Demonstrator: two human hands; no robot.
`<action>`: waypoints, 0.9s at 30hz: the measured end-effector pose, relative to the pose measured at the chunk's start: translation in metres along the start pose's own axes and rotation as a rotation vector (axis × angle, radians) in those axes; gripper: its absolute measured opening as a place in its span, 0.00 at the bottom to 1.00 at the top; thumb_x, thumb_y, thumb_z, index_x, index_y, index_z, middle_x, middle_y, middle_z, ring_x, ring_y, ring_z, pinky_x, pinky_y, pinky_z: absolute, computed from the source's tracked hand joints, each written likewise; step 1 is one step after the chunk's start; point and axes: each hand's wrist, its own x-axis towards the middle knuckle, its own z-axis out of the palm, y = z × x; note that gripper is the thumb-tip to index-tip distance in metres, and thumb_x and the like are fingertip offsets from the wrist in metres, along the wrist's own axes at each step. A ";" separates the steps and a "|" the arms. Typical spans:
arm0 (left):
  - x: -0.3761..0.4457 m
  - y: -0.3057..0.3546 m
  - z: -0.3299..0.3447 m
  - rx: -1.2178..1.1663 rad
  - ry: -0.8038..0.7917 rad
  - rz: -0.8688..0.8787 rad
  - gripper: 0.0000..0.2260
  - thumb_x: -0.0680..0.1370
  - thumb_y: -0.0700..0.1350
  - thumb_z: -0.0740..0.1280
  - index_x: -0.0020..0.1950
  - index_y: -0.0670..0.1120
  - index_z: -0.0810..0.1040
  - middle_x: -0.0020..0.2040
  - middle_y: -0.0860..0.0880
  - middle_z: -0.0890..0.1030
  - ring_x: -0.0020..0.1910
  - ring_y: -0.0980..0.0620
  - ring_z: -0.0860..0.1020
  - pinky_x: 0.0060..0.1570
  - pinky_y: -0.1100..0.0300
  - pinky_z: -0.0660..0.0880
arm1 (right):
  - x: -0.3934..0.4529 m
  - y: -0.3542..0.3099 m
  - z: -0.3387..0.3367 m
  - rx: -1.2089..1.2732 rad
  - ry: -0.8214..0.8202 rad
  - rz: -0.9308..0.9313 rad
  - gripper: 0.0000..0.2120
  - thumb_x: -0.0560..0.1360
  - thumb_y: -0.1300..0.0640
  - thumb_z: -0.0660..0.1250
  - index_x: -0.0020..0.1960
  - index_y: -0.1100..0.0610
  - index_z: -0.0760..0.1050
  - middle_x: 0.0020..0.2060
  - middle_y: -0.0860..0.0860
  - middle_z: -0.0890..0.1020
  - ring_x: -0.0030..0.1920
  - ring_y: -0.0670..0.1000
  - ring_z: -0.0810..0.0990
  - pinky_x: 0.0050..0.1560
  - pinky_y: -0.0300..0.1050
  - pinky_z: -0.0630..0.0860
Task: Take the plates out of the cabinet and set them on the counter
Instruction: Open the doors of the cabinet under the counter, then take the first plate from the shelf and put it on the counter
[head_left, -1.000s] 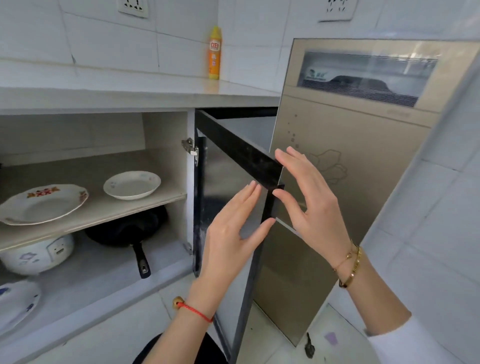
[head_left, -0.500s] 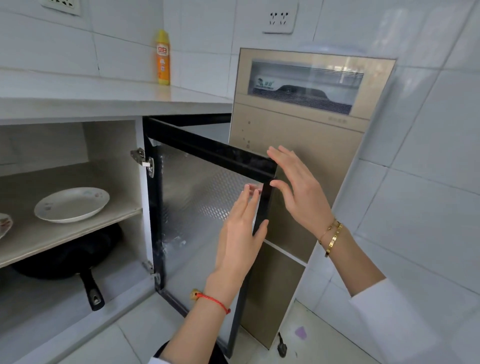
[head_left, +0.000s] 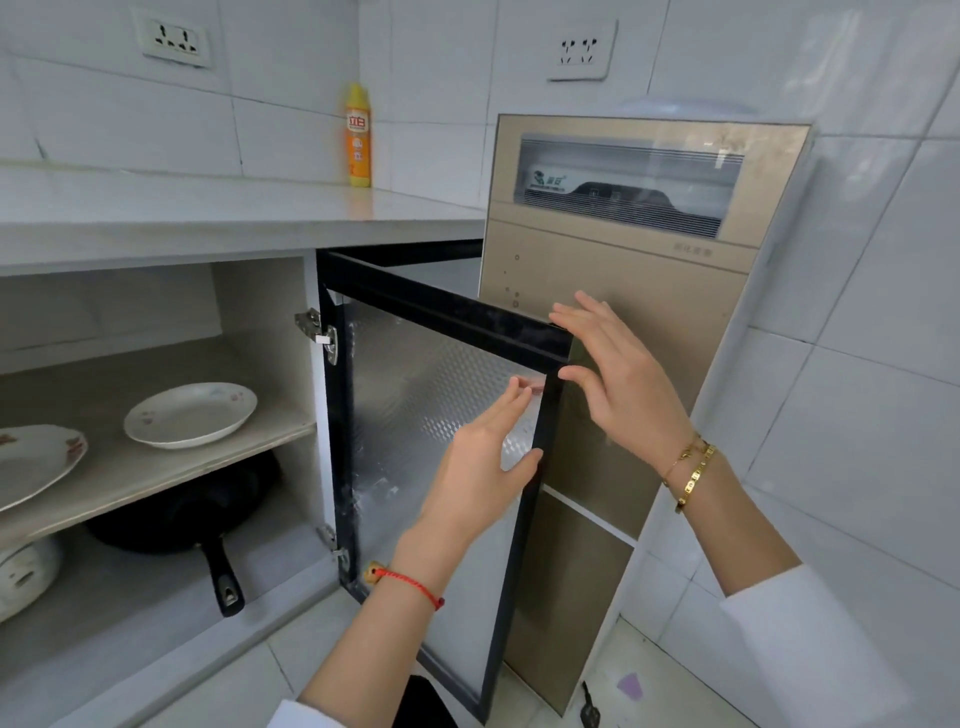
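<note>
The cabinet stands open; its black-framed door (head_left: 441, 312) is swung out toward me. On the upper shelf (head_left: 171, 473) lie a white round plate (head_left: 191, 414) and, cut off at the left edge, a scalloped plate with red pattern (head_left: 36, 462). My left hand (head_left: 480, 462) rests flat against the inner face of the door near its free edge, thumb on the frame. My right hand (head_left: 618, 379) is spread at the door's top outer corner, fingers apart. Neither hand holds a plate. The white counter (head_left: 208, 208) runs above the cabinet.
A black frying pan (head_left: 197, 514) lies on the cabinet floor, handle pointing out, with a white cooker (head_left: 23, 577) at the left edge. A yellow bottle (head_left: 358, 136) stands at the counter's back. A tall gold appliance (head_left: 623, 312) stands right behind the door. Tiled walls surround.
The view swung right, then back left a little, so the scalloped plate is back at the left edge. Both hands stay at the door's free edge, which now stands wider open.
</note>
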 end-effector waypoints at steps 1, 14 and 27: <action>-0.002 0.001 -0.006 0.001 0.003 0.006 0.30 0.77 0.48 0.68 0.76 0.60 0.60 0.76 0.60 0.62 0.72 0.57 0.67 0.68 0.64 0.64 | 0.001 -0.001 -0.002 0.006 -0.012 -0.019 0.22 0.77 0.58 0.63 0.71 0.56 0.66 0.71 0.50 0.70 0.75 0.48 0.59 0.76 0.50 0.58; -0.057 -0.012 -0.128 0.309 0.255 -0.128 0.21 0.79 0.47 0.66 0.72 0.49 0.71 0.72 0.53 0.71 0.72 0.56 0.67 0.71 0.63 0.62 | 0.025 -0.089 0.006 0.071 0.070 -0.328 0.19 0.79 0.57 0.60 0.69 0.59 0.69 0.65 0.53 0.76 0.70 0.50 0.69 0.74 0.46 0.60; -0.171 -0.059 -0.275 0.661 0.520 -0.486 0.20 0.78 0.46 0.67 0.70 0.49 0.73 0.70 0.52 0.74 0.70 0.54 0.71 0.69 0.56 0.68 | 0.080 -0.238 0.127 0.586 -0.113 -0.381 0.18 0.80 0.53 0.58 0.69 0.54 0.69 0.63 0.48 0.76 0.66 0.46 0.71 0.64 0.41 0.70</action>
